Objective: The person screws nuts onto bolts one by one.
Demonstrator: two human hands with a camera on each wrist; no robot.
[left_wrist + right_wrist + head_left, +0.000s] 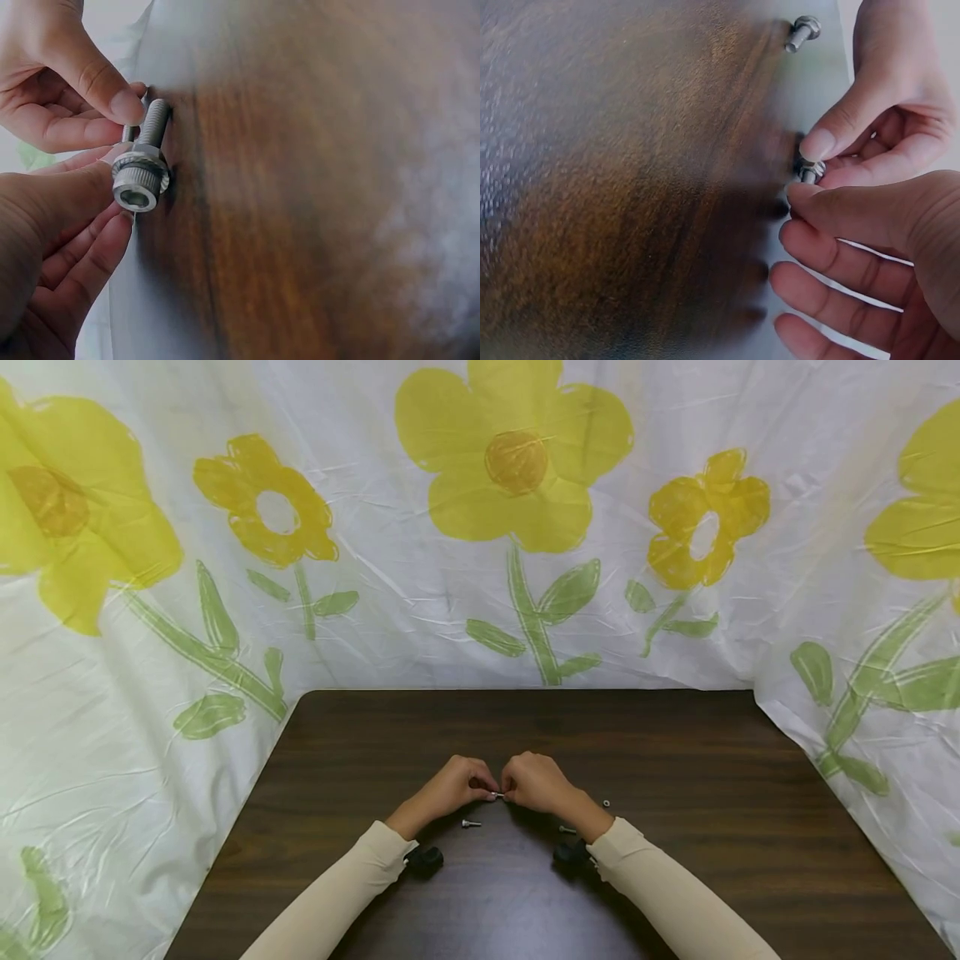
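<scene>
Head view: the left hand and the right hand both pinch one small bolt; a loose bolt lies nearby on the table.

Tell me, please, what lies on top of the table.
On the table, one bolt lies near the left hand, another bolt and a small ring near the right hand. Whatever the hands and sleeves cover cannot be seen.
</scene>
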